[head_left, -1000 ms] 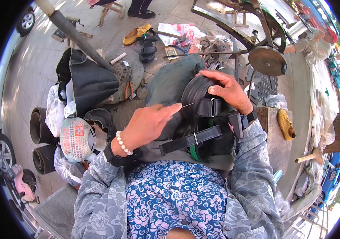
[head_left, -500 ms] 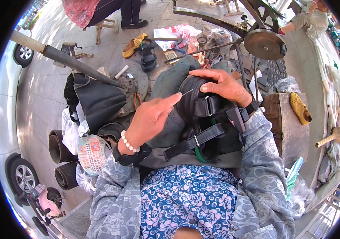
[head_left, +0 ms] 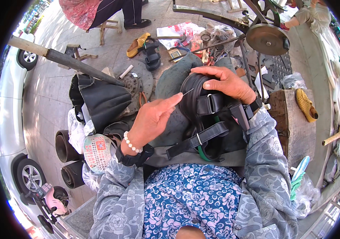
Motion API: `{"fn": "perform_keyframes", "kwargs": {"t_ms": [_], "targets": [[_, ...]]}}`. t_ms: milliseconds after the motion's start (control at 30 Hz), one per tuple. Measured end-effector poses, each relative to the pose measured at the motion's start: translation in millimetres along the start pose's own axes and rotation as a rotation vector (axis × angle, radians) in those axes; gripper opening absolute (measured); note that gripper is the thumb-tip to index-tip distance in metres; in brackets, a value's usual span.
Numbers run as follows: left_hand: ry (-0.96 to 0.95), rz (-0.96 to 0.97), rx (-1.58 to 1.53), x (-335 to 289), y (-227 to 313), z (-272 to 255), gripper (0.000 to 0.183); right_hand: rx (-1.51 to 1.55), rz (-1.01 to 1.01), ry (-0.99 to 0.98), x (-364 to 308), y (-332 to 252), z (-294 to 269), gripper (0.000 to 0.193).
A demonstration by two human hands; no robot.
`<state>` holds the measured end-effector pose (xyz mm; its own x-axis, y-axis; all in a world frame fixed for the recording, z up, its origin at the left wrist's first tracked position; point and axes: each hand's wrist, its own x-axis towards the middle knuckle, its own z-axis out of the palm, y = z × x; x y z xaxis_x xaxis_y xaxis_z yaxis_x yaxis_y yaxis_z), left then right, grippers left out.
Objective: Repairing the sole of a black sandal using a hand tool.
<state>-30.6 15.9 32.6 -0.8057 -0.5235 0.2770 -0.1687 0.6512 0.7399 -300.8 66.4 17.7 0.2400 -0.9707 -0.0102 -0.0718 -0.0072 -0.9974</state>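
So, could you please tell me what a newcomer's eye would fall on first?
Probably the black strapped sandal at the centre, gripped by the right hand, with a thin metal tool in the left hand pointing at it. The blue floral garment below may come next, then the metal disc at the upper right and the yellow shoe on a wooden stand at the right.

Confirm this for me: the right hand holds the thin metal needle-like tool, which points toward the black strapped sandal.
Wrong side: the head view shows the left hand holding the thin metal needle-like tool, which does point toward the black strapped sandal. The right hand holds the sandal.
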Motion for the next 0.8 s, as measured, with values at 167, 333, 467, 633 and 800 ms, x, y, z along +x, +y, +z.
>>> {"fn": "perform_keyframes", "kwargs": {"t_ms": [167, 333, 467, 633, 800], "targets": [[-0.096, -0.046, 0.099, 3.4, 6.8, -7.7, 0.04, 0.009, -0.001, 0.006, -1.2, -0.6, -1.5, 0.047], [-0.112, 0.0, 0.22, 8.0, 11.2, -14.3, 0.044, -0.011, 0.021, 0.011, 0.2, -3.0, 0.7, 0.047], [-0.16, 0.034, 0.284, 15.2, 14.5, -23.4, 0.045, -0.007, -0.026, 0.034, 0.1, -0.8, 1.1, 0.043], [-0.159, 0.016, 0.19, 13.2, 11.6, -20.0, 0.045, -0.009, -0.017, 0.01, -1.0, -1.5, -1.3, 0.046], [-0.144, -0.024, 0.165, 6.8, 9.9, -15.4, 0.045, -0.026, -0.055, 0.026, -0.9, -3.8, 1.6, 0.043]]}}
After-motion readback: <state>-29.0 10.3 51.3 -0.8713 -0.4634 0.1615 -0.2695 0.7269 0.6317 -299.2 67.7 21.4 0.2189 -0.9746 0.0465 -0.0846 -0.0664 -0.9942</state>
